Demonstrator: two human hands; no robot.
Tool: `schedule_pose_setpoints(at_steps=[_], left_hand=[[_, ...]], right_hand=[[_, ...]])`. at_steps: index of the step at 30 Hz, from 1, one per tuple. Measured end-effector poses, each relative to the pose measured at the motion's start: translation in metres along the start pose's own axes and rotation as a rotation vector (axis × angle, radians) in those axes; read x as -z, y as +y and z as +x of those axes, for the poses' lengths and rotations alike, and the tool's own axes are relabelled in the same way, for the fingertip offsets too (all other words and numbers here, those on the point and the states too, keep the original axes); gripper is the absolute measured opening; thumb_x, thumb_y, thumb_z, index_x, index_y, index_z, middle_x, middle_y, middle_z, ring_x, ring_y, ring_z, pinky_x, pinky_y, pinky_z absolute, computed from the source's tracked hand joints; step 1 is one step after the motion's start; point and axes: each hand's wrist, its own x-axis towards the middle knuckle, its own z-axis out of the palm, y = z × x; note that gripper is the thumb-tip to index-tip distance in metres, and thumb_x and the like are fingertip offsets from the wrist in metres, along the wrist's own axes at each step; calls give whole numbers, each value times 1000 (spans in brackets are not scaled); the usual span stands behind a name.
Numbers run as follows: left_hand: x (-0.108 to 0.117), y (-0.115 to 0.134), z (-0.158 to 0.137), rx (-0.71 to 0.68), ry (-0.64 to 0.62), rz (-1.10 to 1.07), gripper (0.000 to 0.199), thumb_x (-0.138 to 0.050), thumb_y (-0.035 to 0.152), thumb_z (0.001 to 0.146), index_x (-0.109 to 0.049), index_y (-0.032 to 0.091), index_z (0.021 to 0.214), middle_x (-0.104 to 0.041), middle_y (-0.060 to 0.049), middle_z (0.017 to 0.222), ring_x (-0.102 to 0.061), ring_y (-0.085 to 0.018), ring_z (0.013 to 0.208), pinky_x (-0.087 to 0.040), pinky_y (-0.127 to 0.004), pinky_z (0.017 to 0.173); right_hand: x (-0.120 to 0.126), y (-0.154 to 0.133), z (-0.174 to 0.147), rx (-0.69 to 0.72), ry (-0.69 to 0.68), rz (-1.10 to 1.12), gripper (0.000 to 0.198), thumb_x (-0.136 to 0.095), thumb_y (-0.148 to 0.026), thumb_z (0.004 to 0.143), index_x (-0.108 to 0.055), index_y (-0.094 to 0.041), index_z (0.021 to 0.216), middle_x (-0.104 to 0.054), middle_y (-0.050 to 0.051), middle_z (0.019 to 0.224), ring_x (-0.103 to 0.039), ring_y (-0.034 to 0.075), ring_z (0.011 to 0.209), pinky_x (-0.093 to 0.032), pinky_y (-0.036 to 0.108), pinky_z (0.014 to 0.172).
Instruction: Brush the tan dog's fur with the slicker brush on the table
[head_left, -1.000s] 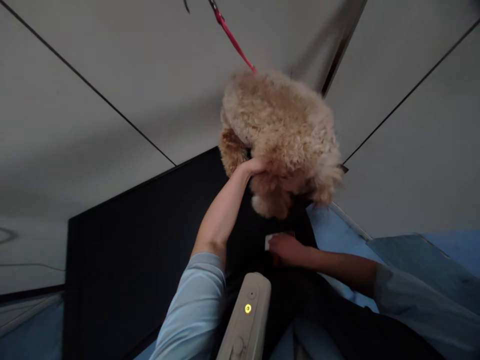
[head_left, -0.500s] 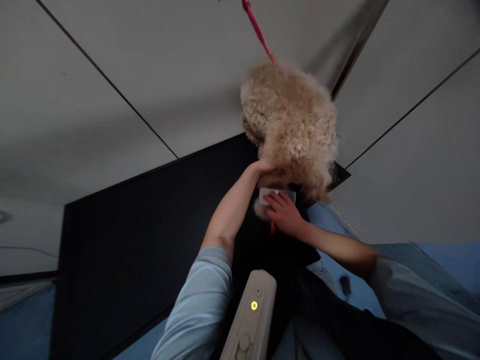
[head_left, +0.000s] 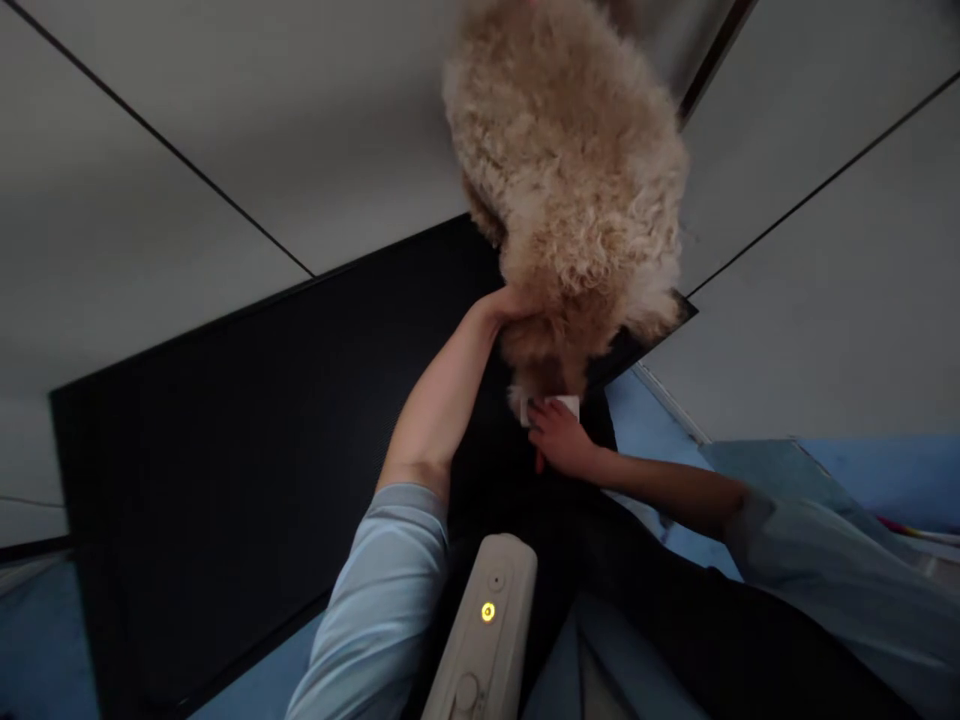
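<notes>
A curly, tan-coated dog (head_left: 577,160) is at the far right end of a black table (head_left: 262,420), its rump and a leg toward me. My left hand (head_left: 514,303) is closed around the dog's leg, the fingers sunk in the fur and hidden. Just below, my right hand (head_left: 564,440) grips a slicker brush (head_left: 568,405) with a white head. A bit of its orange handle shows under the fingers. The brush head rests against the lower leg, near the paw; its bristles are out of sight.
Light grey wall panels (head_left: 165,120) with dark seams stand behind the table. In front of me, low in view, is a pale device (head_left: 484,630) with a lit yellow button. Blue floor (head_left: 652,420) shows at the right.
The view has shifted closer, so the dog looks larger and the red leash above has almost left the frame. My right hand has drawn the brush slightly down along the leg.
</notes>
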Motion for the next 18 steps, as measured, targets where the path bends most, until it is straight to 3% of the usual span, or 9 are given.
schedule_pose_setpoints(at_steps=[2, 3, 5, 7, 8, 10, 13, 15, 18], left_hand=[[0, 1, -1, 18, 33, 11, 66, -54, 9, 86, -43, 3, 150, -45, -18, 155, -34, -19, 150, -27, -32, 120], [0, 2, -2, 22, 44, 19, 62, -55, 8, 85, -47, 2, 146, -48, -17, 152, -34, -20, 150, -26, -32, 121], [-1, 5, -3, 25, 69, 22, 55, -55, 9, 85, -54, 3, 140, -54, -15, 147, -36, -22, 149, -25, -30, 122], [-3, 10, -4, 23, 102, -3, 52, -55, 12, 87, -57, 7, 139, -56, -12, 145, -38, -22, 148, -26, -30, 122], [-4, 12, -5, 24, 117, -20, 52, -56, 13, 88, -57, 9, 140, -56, -11, 146, -39, -22, 148, -28, -30, 121], [-4, 15, -6, 27, 130, -56, 54, -60, 17, 88, -57, 13, 141, -56, -11, 146, -41, -22, 146, -31, -29, 120], [-5, 18, -8, 42, 139, -71, 56, -60, 19, 88, -55, 15, 144, -56, -10, 146, -41, -23, 146, -33, -30, 119], [-6, 18, -8, 60, 154, -53, 56, -56, 20, 91, -52, 14, 147, -56, -9, 146, -40, -24, 147, -33, -32, 118], [-9, 19, -7, 55, 180, -78, 60, -56, 21, 92, -48, 10, 150, -52, -12, 150, -41, -25, 146, -35, -31, 117]], right_hand=[[-7, -7, -7, 100, -155, 97, 6, -73, -20, 85, -77, -15, 87, -70, 15, 125, -63, 29, 120, -50, 43, 102], [-7, -8, -9, 133, -157, 125, 7, -72, -21, 86, -76, -16, 87, -70, 14, 125, -64, 28, 118, -51, 42, 101], [-3, -5, -9, 98, 2, 106, 12, -64, -19, 92, -76, -17, 96, -64, 14, 136, -58, 29, 127, -45, 46, 108], [2, 1, -6, -25, 189, 42, 19, -59, -16, 95, -74, -19, 105, -56, 14, 148, -45, 32, 141, -34, 55, 117], [1, 3, -6, -80, 221, 26, 19, -59, -15, 94, -74, -19, 105, -54, 14, 150, -41, 34, 144, -30, 57, 119], [-5, 1, -12, -96, 119, 68, 15, -63, -13, 91, -75, -17, 97, -58, 14, 144, -47, 32, 140, -34, 54, 118], [-18, -10, -26, 28, -96, 201, 9, -67, -15, 87, -75, -16, 91, -65, 14, 130, -62, 26, 122, -47, 42, 107], [-21, -12, -28, 34, -24, 193, 14, -66, -16, 88, -75, -17, 99, -62, 15, 137, -58, 27, 127, -46, 44, 109], [-20, -8, -20, -122, 176, 93, 20, -64, -15, 89, -74, -16, 107, -50, 18, 152, -41, 36, 144, -31, 57, 119]])
